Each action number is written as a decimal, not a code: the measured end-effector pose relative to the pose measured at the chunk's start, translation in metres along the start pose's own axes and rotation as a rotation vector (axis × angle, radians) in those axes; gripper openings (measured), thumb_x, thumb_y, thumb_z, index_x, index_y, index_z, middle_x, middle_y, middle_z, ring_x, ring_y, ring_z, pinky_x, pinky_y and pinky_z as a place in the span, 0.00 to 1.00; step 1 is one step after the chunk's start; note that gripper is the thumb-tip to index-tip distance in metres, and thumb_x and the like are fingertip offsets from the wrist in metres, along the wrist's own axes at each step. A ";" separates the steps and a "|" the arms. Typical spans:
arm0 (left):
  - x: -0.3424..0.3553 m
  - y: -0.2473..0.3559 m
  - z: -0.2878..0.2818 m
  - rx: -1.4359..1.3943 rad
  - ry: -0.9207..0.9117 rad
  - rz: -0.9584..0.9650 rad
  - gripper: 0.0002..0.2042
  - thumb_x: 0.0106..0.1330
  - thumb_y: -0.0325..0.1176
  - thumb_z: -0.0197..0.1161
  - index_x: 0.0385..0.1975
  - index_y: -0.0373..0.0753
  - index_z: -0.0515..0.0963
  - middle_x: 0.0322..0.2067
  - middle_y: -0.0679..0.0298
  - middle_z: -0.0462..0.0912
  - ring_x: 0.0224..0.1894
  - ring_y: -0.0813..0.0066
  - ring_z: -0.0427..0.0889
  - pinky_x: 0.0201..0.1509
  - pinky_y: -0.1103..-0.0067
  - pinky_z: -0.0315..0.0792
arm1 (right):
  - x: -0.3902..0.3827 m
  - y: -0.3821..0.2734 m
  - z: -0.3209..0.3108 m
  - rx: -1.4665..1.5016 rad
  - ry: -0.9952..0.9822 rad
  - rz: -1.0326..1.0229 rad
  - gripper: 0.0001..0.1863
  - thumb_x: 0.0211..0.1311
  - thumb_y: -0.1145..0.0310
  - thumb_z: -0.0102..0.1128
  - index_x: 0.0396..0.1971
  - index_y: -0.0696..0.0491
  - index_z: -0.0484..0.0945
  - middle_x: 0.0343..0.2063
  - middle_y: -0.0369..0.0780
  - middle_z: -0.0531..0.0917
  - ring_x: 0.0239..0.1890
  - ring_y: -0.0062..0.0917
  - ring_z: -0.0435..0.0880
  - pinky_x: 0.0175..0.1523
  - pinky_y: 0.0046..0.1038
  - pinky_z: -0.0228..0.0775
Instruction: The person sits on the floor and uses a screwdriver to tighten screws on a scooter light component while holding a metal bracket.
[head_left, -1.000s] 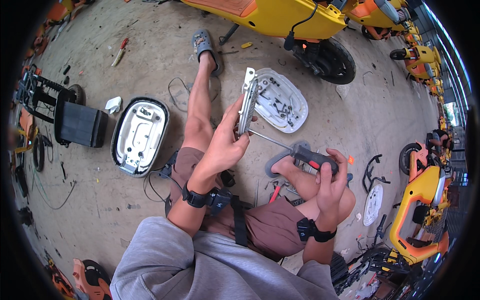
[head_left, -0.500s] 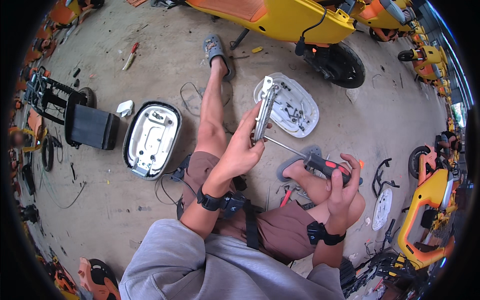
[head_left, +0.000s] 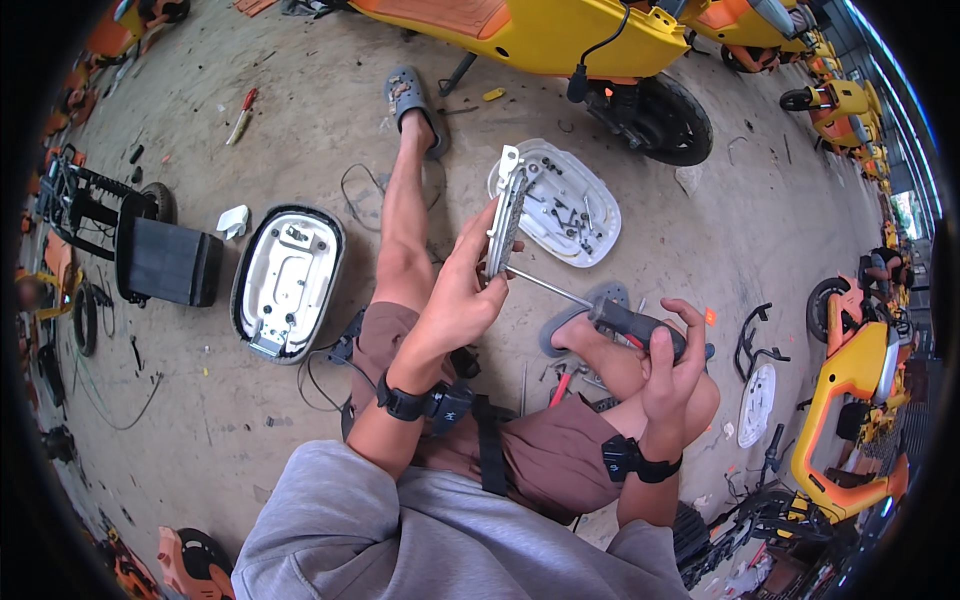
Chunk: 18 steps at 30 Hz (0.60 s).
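My left hand (head_left: 467,290) grips a metal bracket (head_left: 507,225) with a ridged side and a white end piece, held upright in front of me. In my right hand (head_left: 674,370) is a screwdriver (head_left: 640,325) with a dark grey and red handle, steadied between thumb and fingers while one finger curls up away from it. Its shaft runs left to the lower part of the bracket; my left fingers and the bracket hide the tip. Just behind lies a white plastic tray-like cover (head_left: 590,245) with loose screws and small dark parts in it.
A black-rimmed white seat-like shell (head_left: 288,283) lies left of my outstretched leg. Tools, including a red-handled one (head_left: 562,388), lie by my bent leg. A yellow scooter (head_left: 600,40) stands ahead; another yellow frame (head_left: 835,430) is at right. A black box (head_left: 172,262) sits far left.
The screwdriver's handle has turned in my right hand, so less red shows on it. The shaft still meets the bracket, and my left hand keeps its grip. The whole view has shifted slightly.
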<state>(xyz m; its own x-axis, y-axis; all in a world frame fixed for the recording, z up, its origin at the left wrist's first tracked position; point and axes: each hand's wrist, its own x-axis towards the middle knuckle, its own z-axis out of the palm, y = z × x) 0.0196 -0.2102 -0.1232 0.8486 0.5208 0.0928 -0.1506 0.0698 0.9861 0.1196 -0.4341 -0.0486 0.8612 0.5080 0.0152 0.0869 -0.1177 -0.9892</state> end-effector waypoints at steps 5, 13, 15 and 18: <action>0.001 -0.003 0.001 -0.049 0.003 -0.048 0.40 0.53 0.12 0.45 0.73 0.33 0.51 0.63 0.56 0.64 0.57 0.72 0.76 0.51 0.80 0.72 | 0.002 0.010 -0.002 0.008 -0.012 -0.123 0.23 0.69 0.64 0.51 0.59 0.60 0.63 0.36 0.40 0.77 0.33 0.18 0.74 0.37 0.18 0.66; 0.001 -0.002 0.003 -0.079 -0.018 -0.023 0.40 0.53 0.12 0.45 0.73 0.32 0.50 0.62 0.56 0.65 0.57 0.71 0.76 0.51 0.80 0.73 | -0.003 0.001 -0.006 -0.061 -0.020 -0.008 0.21 0.72 0.67 0.44 0.59 0.63 0.58 0.45 0.49 0.75 0.39 0.33 0.84 0.43 0.27 0.78; 0.001 -0.002 0.006 -0.068 -0.036 -0.020 0.40 0.53 0.12 0.45 0.73 0.32 0.50 0.63 0.56 0.64 0.57 0.70 0.76 0.51 0.80 0.73 | -0.002 0.005 -0.013 -0.073 0.007 0.005 0.22 0.72 0.68 0.45 0.60 0.62 0.58 0.43 0.47 0.75 0.39 0.30 0.82 0.42 0.26 0.76; 0.002 -0.003 0.009 -0.045 -0.013 -0.038 0.40 0.53 0.12 0.46 0.73 0.32 0.51 0.60 0.56 0.68 0.56 0.71 0.77 0.51 0.80 0.73 | 0.001 0.012 -0.011 0.088 0.040 -0.099 0.26 0.68 0.64 0.54 0.61 0.59 0.61 0.32 0.37 0.76 0.29 0.14 0.71 0.35 0.17 0.62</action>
<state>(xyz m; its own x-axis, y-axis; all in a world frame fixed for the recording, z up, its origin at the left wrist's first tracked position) 0.0262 -0.2176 -0.1250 0.8607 0.5058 0.0575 -0.1405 0.1275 0.9818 0.1266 -0.4444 -0.0591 0.8698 0.4791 0.1177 0.1297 0.0080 -0.9915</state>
